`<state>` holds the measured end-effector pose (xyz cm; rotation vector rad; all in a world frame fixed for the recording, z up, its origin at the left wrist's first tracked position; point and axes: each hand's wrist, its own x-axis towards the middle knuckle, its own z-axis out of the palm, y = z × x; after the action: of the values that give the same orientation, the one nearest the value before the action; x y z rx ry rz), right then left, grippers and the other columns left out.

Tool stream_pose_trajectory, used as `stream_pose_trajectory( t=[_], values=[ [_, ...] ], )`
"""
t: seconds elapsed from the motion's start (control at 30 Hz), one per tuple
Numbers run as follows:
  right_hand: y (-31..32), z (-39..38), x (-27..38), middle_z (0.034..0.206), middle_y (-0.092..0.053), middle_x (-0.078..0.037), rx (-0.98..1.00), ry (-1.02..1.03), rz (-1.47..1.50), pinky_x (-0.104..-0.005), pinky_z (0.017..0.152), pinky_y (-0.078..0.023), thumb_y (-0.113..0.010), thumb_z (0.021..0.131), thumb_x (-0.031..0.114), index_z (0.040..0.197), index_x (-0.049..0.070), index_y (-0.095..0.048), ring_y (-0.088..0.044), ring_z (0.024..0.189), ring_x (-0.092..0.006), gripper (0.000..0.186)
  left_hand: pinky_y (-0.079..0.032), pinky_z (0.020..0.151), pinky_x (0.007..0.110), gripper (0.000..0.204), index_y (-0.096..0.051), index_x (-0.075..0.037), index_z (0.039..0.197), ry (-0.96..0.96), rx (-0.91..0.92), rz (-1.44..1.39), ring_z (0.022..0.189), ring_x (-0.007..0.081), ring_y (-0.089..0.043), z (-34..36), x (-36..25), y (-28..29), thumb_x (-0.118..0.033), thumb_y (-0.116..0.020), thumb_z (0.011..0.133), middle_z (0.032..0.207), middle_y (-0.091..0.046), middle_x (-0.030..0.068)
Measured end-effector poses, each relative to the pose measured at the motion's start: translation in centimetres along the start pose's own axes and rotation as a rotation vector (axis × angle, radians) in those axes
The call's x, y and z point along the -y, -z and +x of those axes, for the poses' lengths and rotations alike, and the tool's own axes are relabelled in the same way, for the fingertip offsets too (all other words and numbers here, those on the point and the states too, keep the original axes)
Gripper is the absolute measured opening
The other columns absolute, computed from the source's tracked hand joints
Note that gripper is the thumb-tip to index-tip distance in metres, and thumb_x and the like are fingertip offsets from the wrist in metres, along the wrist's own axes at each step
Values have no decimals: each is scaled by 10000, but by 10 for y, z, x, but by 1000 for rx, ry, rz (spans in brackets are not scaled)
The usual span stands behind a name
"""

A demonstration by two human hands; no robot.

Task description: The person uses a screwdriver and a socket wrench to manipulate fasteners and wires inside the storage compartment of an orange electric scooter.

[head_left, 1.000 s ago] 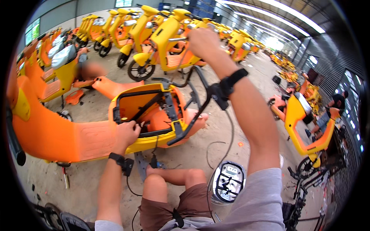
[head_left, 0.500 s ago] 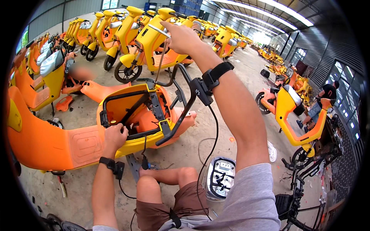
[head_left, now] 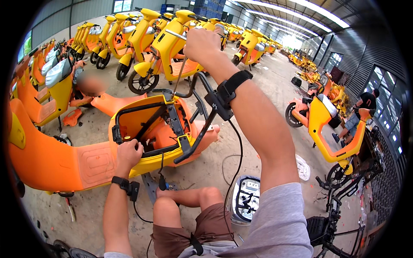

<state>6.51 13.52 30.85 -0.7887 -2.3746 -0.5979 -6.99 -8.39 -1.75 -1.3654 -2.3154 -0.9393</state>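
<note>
My right hand is raised, its fingers closed around the crossbar of a T-handle wrench. The wrench's long thin shaft slants down, its tip at the black frame on the far edge of an opened scooter body. That body is orange with yellow edges, and its seat compartment lies open in front of me. My left hand rests at the compartment's near left corner, fingers curled over the rim, the tips partly hidden. A bent black tube rail rises on the compartment's right side.
A black cable with a connector hangs from the scooter's near side. A white, black-fitted seat part lies on the floor by my legs. Yellow scooters stand in rows behind. Another person is at the far right, near a tilted scooter.
My right hand has shifted slightly left and down, and its extended finger has folded in around the wrench handle. My left hand stays at the rim.
</note>
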Motion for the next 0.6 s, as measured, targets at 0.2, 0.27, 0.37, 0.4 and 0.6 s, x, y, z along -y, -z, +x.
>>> stream_pose_trajectory(
  t=[0.2,0.27,0.37,0.4,0.6],
  values=[
    [-6,9,1,1018,-734,-149,200,-96,240,-407,811,-556,-576,885,350,990,48,-753,-711,941,-286,365,-523,639,484,259,-665,-38,728,-10,-8,-16,671,387,-654,0,-2,0,-247,-625,874,678,-650,201],
    [-9,11,-3,974,-734,-147,207,-110,355,-407,812,-553,-525,899,402,961,38,-750,-710,922,-282,432,-520,640,485,255,-666,-28,735,-9,-2,-18,671,390,-651,1,-3,0,-240,-626,871,682,-648,206],
    [-7,8,-5,885,-730,-143,195,-160,511,-407,807,-550,-490,905,439,920,19,-742,-709,891,-277,491,-514,643,489,248,-670,-8,752,8,14,-20,674,396,-645,2,-4,2,-227,-632,861,693,-646,218],
    [1,7,-4,858,-726,-142,233,-192,561,-408,811,-547,-500,901,437,914,10,-738,-707,887,-278,489,-514,642,490,248,-669,-8,752,16,19,-23,673,397,-644,1,-5,3,-228,-633,861,693,-645,218],
    [-6,13,-8,874,-724,-156,271,-61,630,-386,879,-524,-577,878,422,1111,15,-700,-696,903,-288,485,-516,625,496,271,-648,-29,702,3,-4,-23,655,394,-645,1,-1,2,-244,-625,865,668,-640,208]
  ],
)
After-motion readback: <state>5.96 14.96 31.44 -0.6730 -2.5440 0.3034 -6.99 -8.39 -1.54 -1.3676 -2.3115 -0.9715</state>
